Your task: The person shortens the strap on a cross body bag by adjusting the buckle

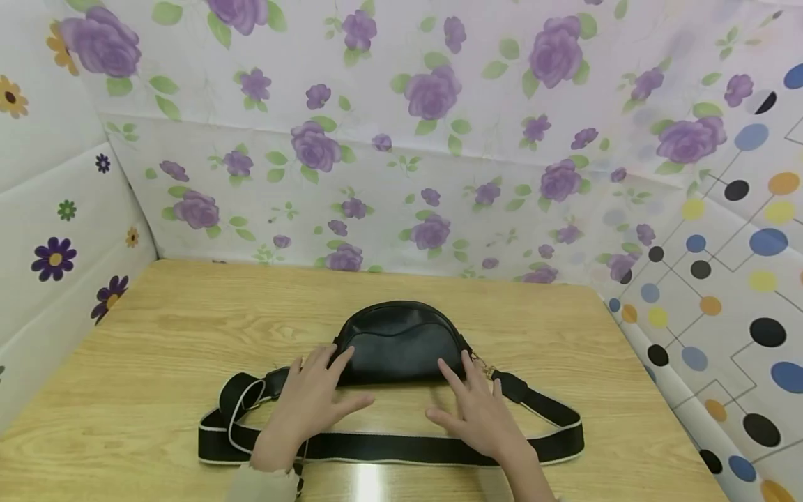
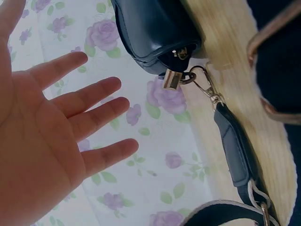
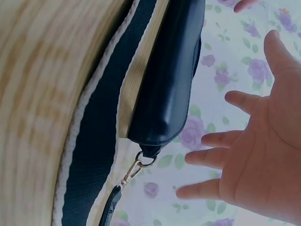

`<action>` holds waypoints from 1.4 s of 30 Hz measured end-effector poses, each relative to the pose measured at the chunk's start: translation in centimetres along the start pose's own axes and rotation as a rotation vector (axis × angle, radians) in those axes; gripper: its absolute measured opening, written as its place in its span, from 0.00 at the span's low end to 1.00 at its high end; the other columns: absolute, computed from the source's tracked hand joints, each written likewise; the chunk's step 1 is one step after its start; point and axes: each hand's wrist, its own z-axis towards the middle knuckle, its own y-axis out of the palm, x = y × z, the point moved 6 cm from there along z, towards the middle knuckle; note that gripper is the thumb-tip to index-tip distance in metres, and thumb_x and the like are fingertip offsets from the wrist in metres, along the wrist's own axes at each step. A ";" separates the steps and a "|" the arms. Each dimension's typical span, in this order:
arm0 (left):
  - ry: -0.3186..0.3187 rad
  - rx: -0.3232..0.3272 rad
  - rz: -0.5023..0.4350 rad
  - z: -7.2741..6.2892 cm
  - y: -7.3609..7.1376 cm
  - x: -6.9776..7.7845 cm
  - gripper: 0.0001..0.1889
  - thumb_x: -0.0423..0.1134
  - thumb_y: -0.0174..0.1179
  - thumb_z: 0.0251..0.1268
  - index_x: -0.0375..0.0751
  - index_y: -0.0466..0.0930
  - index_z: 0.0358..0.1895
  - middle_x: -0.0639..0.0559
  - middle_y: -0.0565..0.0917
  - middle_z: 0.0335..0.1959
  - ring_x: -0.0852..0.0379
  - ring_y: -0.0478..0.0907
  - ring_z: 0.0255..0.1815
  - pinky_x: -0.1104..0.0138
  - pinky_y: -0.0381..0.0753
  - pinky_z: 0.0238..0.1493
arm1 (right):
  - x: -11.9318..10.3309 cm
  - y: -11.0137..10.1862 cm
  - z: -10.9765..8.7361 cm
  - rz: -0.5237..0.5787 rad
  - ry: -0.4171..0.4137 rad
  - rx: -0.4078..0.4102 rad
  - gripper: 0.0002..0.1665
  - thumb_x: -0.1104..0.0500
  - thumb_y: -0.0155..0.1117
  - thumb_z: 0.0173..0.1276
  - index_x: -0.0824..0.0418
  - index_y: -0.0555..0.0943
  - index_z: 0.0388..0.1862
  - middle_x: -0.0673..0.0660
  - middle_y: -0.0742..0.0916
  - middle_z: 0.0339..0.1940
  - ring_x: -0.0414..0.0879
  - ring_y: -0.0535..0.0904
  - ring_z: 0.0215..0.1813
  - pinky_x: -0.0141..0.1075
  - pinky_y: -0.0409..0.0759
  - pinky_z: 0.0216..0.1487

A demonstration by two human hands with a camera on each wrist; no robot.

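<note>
A black half-moon shoulder bag (image 1: 401, 348) stands on the wooden table, its curved top toward the back. My left hand (image 1: 314, 397) hovers by the bag's left end with fingers spread, holding nothing; the left wrist view shows its bare palm (image 2: 42, 127). By the right end, my right hand (image 1: 477, 411) is likewise spread, its fingertips overlapping the bag's lower corner in the head view. The wide black strap (image 1: 401, 446) with white edging loops in front of the bag, passing under both wrists. Gold clasps (image 2: 211, 92) join the strap to the bag.
The wooden table (image 1: 125, 390) reaches back to a hanging white cloth (image 1: 389, 188) with purple roses. Patterned cloths also hang at the left (image 1: 56, 209) and right (image 1: 721, 335) sides. On the left, the strap bunches into a small loop (image 1: 238, 397).
</note>
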 end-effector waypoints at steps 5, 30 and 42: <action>-0.005 -0.074 -0.050 -0.3 0.5 -0.2 0.43 0.70 0.49 0.49 0.41 0.66 0.62 0.37 0.63 0.62 0.40 0.57 0.62 0.41 0.53 0.56 | -0.2 0.2 -0.1 0.045 -0.024 -0.036 0.42 0.34 0.51 0.59 0.51 0.58 0.69 0.65 0.55 0.69 0.62 0.52 0.66 0.66 0.50 0.54; -0.108 -0.325 -0.180 -2.1 1.3 -2.3 0.41 0.56 0.70 0.36 0.35 0.71 0.56 0.40 0.74 0.51 0.39 0.69 0.52 0.41 0.63 0.48 | -3.8 2.7 0.3 0.048 -0.250 -0.228 0.40 0.40 0.61 0.56 0.58 0.66 0.63 0.61 0.72 0.58 0.54 0.68 0.59 0.51 0.68 0.52; -0.190 -0.419 -0.293 -2.6 1.8 -3.8 0.34 0.40 0.78 0.20 0.41 0.77 0.43 0.51 0.76 0.35 0.52 0.72 0.35 0.56 0.73 0.35 | -4.0 3.4 0.4 0.083 -0.228 -0.341 0.38 0.44 0.64 0.54 0.58 0.68 0.62 0.55 0.77 0.52 0.45 0.72 0.53 0.38 0.72 0.48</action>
